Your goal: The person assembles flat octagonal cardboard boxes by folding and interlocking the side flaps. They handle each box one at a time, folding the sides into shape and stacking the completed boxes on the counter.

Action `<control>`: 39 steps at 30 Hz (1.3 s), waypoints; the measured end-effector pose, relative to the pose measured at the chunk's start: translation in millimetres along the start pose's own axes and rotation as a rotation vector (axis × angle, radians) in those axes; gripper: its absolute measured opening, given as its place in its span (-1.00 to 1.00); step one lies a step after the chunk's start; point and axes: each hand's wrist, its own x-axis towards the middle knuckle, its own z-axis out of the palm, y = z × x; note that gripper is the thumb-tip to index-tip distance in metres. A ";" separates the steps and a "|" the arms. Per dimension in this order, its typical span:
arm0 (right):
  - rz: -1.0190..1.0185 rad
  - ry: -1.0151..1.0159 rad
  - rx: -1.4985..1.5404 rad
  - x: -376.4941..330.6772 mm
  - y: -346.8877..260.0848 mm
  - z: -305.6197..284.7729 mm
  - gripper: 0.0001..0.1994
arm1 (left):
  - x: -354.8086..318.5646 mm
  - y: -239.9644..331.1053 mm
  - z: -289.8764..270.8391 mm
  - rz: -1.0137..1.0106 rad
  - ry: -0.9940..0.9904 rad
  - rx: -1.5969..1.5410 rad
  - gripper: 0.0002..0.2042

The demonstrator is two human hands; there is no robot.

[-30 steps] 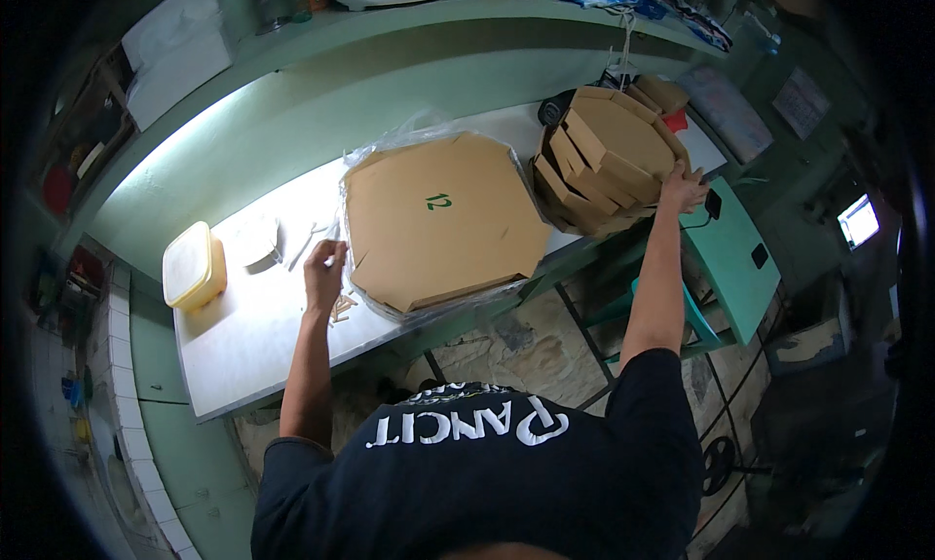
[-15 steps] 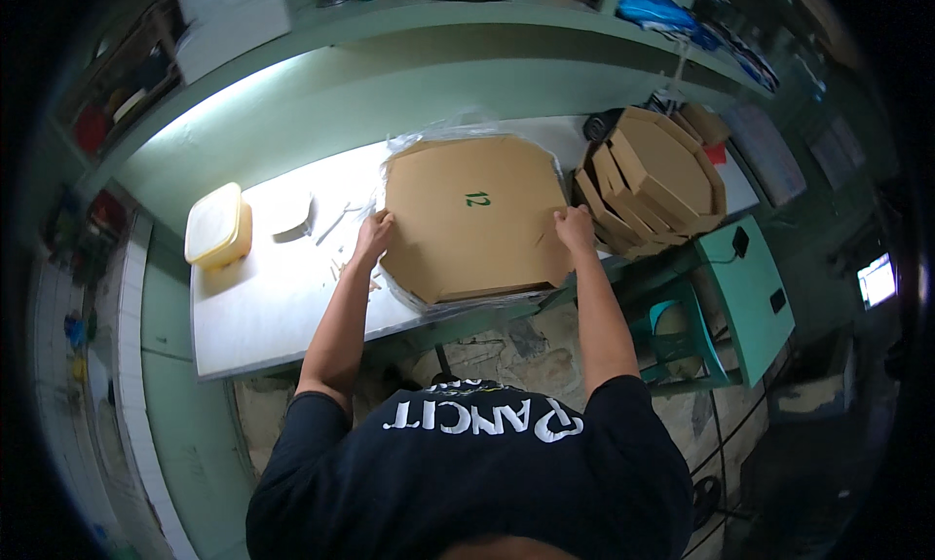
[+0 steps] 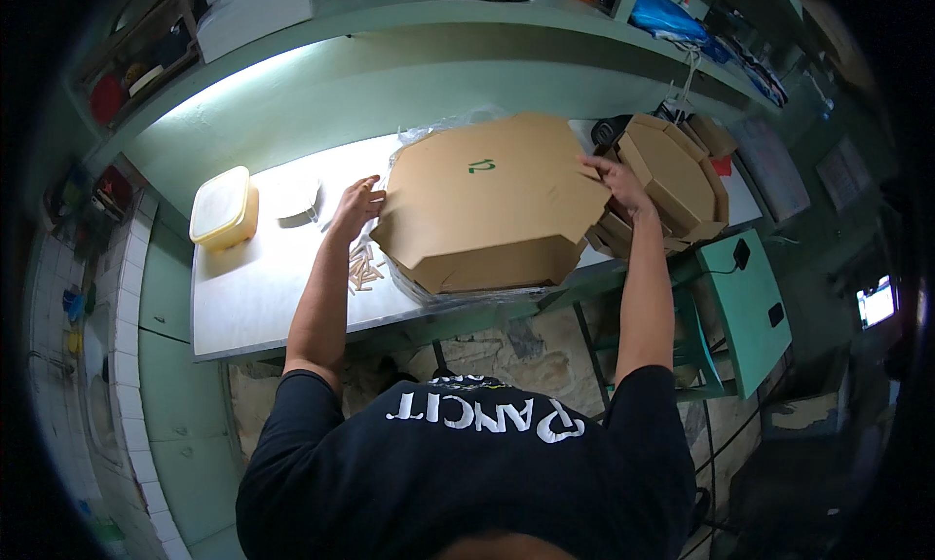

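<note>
A large flat octagonal cardboard box blank point(image 3: 492, 200) with a small green mark lies tilted up over a stack of the same blanks on the white table point(image 3: 263, 287). My left hand point(image 3: 357, 205) grips its left edge. At the blank's right edge my right hand point(image 3: 614, 182) holds on, fingers curled over the cardboard. Clear plastic wrap point(image 3: 438, 130) shows behind the blank's far edge.
Folded octagonal cardboard boxes point(image 3: 672, 175) are stacked at the table's right end. A yellow lidded container point(image 3: 224, 206) and a white dish point(image 3: 295, 200) stand at the left. Small wooden sticks point(image 3: 363, 268) lie near my left wrist. A green stool point(image 3: 745, 302) stands right of the table.
My right hand came from the stack of folded boxes to the blank's right edge. Both hands now lift the top blank, whose near edge has risen off the pile.
</note>
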 end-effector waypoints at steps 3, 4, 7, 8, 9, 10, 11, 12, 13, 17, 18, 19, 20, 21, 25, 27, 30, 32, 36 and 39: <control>-0.175 -0.142 0.358 -3.0 -47.4 2.4 -0.67 | -9.5 22.8 -15.7 0.175 -0.210 -0.077 -0.51; -0.151 0.002 0.111 -2.9 -64.4 2.6 -0.68 | -13.8 32.7 -19.5 0.216 -0.246 -0.104 -0.47; -0.229 0.335 -0.421 -5.7 -117.3 -1.3 -0.71 | -27.0 64.5 -22.4 0.425 -0.213 -0.003 -0.49; -0.368 0.383 -0.458 -5.2 -131.9 0.8 -0.73 | -27.8 74.6 -18.4 0.462 -0.104 0.174 -0.52; -0.446 0.492 -0.519 -9.8 -144.0 1.3 -0.75 | -28.2 84.3 -14.5 0.451 0.056 0.318 -0.52; -0.485 0.378 -0.250 -15.9 -151.1 4.8 -0.76 | -28.6 90.9 -8.9 0.503 0.052 0.322 -0.60; -0.468 0.330 -0.009 -20.0 -153.9 11.8 -0.78 | -30.9 95.0 -4.7 0.506 -0.011 0.186 -0.61; -0.498 0.235 0.231 -25.4 -155.7 16.2 -0.79 | -33.9 93.1 2.5 0.584 -0.120 0.054 -0.62; -0.470 0.198 0.200 -36.3 -154.0 18.4 -0.80 | -35.6 93.7 5.8 0.523 -0.150 -0.035 -0.60; -0.153 0.182 0.090 -69.2 -127.1 17.2 -0.74 | -28.5 86.2 21.1 0.221 -0.138 -0.507 -0.49; -0.086 0.155 0.088 -78.3 -116.6 16.7 -0.67 | -25.5 83.7 23.4 0.241 -0.155 -0.529 -0.50; -0.059 0.085 0.182 -88.0 -106.3 16.8 -0.59 | -21.6 78.9 24.4 0.236 -0.274 -0.570 -0.51; -0.116 0.059 0.345 -97.3 -94.1 21.7 -0.55 | -18.4 75.1 23.8 0.228 -0.359 -0.624 -0.52; -0.088 0.077 0.342 -103.9 -89.5 17.5 -0.53 | -16.0 67.9 22.5 0.234 -0.468 -0.675 -0.53; -0.069 0.068 0.302 -121.4 -83.4 13.5 -0.47 | -1.4 45.2 18.5 0.239 -0.632 -0.655 -0.59; -0.126 0.096 0.258 -130.2 -88.5 10.3 -0.46 | 5.9 40.8 25.6 0.211 -0.514 -0.574 -0.61; -0.162 0.250 0.063 -139.6 -98.0 10.0 -0.47 | 7.2 45.8 45.7 0.178 -0.376 -0.568 -0.62; -0.088 0.393 -0.251 -139.9 -104.5 11.8 -0.48 | -0.9 56.0 60.3 0.178 -0.402 -0.611 -0.63; -0.304 0.563 -0.565 -132.5 -110.9 27.8 -0.47 | -20.9 79.1 84.8 0.190 -0.203 -0.531 -0.61; -0.194 0.678 -0.639 -127.1 -113.2 38.7 -0.51 | -27.3 90.4 91.8 0.177 -0.124 -0.524 -0.58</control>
